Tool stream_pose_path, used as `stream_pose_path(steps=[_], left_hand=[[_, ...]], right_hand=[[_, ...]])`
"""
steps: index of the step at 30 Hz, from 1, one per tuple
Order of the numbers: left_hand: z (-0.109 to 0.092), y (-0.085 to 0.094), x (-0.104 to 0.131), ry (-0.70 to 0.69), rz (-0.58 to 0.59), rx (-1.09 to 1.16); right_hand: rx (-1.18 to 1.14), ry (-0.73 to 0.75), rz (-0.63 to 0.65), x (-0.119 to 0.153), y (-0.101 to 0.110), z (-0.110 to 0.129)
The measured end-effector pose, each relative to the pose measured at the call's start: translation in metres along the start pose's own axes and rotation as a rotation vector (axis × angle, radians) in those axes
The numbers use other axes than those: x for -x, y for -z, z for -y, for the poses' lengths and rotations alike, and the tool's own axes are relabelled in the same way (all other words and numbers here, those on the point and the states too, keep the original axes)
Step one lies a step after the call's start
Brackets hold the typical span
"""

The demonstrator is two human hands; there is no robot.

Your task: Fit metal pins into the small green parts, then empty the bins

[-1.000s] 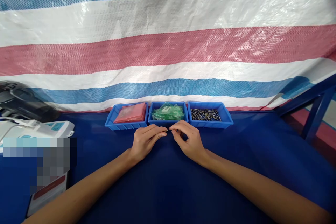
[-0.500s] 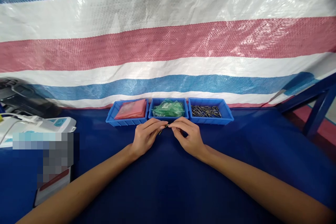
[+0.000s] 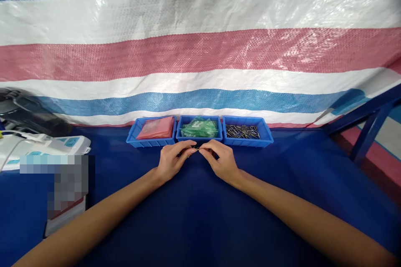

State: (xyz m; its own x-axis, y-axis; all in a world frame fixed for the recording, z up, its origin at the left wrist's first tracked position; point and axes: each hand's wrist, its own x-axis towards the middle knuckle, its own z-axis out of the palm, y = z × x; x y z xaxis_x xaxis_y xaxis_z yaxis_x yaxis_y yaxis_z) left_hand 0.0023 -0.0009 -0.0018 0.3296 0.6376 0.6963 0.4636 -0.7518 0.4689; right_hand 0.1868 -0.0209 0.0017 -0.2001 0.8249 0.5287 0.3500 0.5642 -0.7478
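Observation:
Just in front of the bins, my left hand (image 3: 171,160) and my right hand (image 3: 223,162) meet nearly fingertip to fingertip. Both are closed in a pinch around a thin, dark and brass-toned screw-like metal piece (image 3: 197,148). Fingers cover most of it, so whether there is more than one piece cannot be made out. Beyond my hands, the middle blue bin (image 3: 200,138) holds green plastic bags (image 3: 200,127). Many similar metal pieces (image 3: 242,132) lie heaped in the right blue bin (image 3: 265,133), while the left blue bin (image 3: 133,137) contains a stack of pink-red plastic bags (image 3: 156,127).
A striped plastic sheet (image 3: 200,54) hangs behind the dark blue table (image 3: 200,217). On the left are a white power strip (image 3: 70,144) with a cable, a black object (image 3: 34,112) and a partly pixelated item (image 3: 67,217). A blue metal frame (image 3: 366,133) stands at right.
The metal piece shows less between my fingertips; the end that hung below my left fingers is no longer plain. Both hands stay together, and the view has shifted slightly.

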Motion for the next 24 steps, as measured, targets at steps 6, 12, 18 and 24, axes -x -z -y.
stream_pose_path(steps=[6, 12, 18, 24], left_hand=[[-0.004, 0.0033, -0.0036, -0.02, 0.047, 0.035], [-0.0072, 0.0056, -0.0028, -0.005, 0.046, 0.048], [-0.0081, 0.0075, -0.0044, 0.031, 0.075, 0.041], [-0.002, 0.0041, -0.0028, -0.065, 0.055, 0.014]], right_hand=[[0.01, -0.027, -0.066, -0.0003, 0.0005, 0.0028], [0.06, -0.021, -0.014, -0.0008, -0.0022, -0.0004], [0.056, -0.041, -0.043, -0.0007, 0.0001, 0.0035], [0.012, -0.011, -0.074, 0.0003, 0.0005, 0.0049]])
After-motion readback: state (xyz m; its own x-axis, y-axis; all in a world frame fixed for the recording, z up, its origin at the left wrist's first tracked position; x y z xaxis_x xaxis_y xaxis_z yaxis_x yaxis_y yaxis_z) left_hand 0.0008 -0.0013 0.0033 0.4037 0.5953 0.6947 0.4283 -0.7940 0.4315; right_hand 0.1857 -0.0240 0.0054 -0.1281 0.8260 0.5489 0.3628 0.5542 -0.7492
